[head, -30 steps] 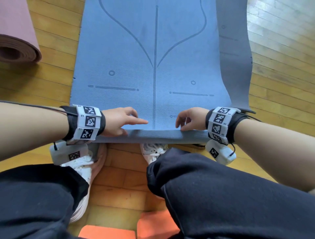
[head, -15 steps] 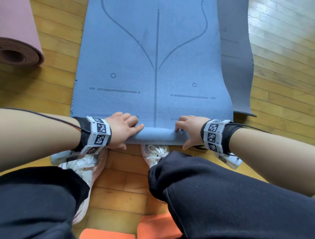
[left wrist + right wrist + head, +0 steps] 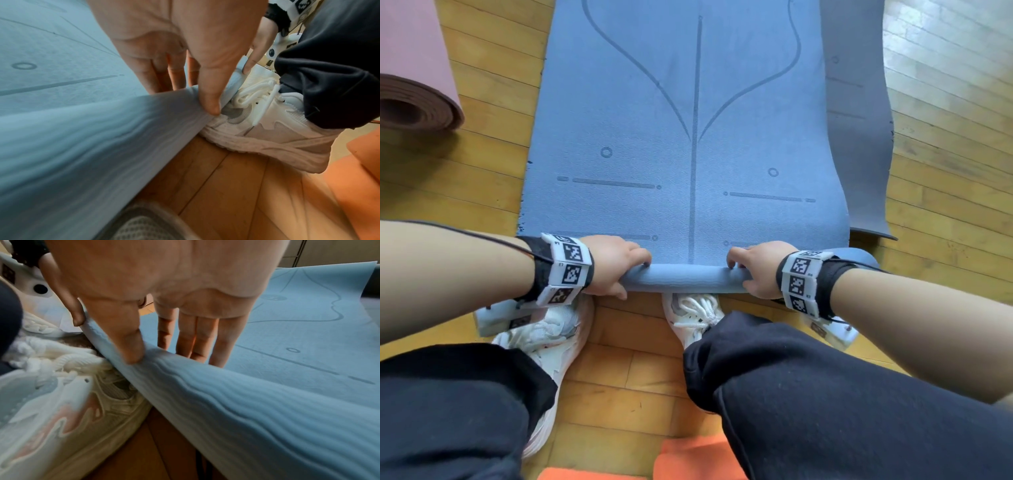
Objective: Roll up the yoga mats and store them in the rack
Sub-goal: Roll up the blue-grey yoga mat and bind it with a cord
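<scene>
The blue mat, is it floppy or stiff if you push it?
Probably soft and bendy: the blue mat curls into a roll under the left hand and right hand. Its skin wrinkles at the thumb in the right wrist view, so it likely squishes. The roll may spring open if released.

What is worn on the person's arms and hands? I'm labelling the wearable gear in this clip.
Both forearms are bare, with no sleeves or gloves. The left hand and right hand each have a black wrist strap carrying a white band of black-and-white square markers. A thin black cable runs along the left forearm.
</scene>
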{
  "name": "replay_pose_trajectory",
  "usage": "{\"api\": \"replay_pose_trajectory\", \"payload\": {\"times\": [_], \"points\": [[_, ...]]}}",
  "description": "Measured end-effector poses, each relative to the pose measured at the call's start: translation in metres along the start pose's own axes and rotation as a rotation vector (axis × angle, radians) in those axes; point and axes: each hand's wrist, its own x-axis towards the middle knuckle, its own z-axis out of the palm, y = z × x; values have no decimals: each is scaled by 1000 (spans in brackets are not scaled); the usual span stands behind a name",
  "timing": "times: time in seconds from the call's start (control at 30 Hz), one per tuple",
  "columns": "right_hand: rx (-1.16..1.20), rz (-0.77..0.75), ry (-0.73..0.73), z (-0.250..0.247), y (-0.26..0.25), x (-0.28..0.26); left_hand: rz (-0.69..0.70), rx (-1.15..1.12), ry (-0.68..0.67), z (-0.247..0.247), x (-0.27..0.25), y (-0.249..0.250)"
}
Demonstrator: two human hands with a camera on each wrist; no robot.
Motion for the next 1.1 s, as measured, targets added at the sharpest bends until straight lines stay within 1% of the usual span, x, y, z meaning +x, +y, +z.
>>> {"api": "replay_pose_trajectory", "payload": {"times": [0.13, 0.2, 0.3, 0.37, 0.43, 0.53, 0.6, 0.73, 0.83, 0.87, 0.93, 1.0, 1.1], "points": [[-17, -40, -26, -4, 6, 2, -18, -30, -30, -1, 10, -3], [22, -17, -33, -5, 6, 5, -42, -100, -20, 0, 15, -6], [84, 48, -39, -5, 8, 12, -56, -186, 35, 0, 19, -12], [102, 69, -44, -7, 10, 15, -63, -143, 79, -1, 21, -17], [109, 76, -50, -10, 11, 18, -70, -81, 76, -2, 22, -20], [117, 99, -53, -11, 13, 23, -73, -117, 49, -2, 25, -23], [79, 106, -34, -9, 14, 29, -81, -113, 44, -3, 25, -23], [65, 180, -8, -9, 13, 38, -131, -134, 99, -7, 25, -26], [148, 249, 92, -6, 10, 37, -133, -68, 76, -10, 26, -29], [173, 249, 138, -3, 10, 36, -119, -44, 73, -10, 27, -31], [168, 227, 182, 0, 11, 33, -89, 7, 103, -9, 26, -32], [141, 208, 195, 2, 11, 31, -67, 90, 134, -6, 25, -33], [86, 163, 148, 2, 13, 27, -77, 136, 97, -4, 23, -34]]}}
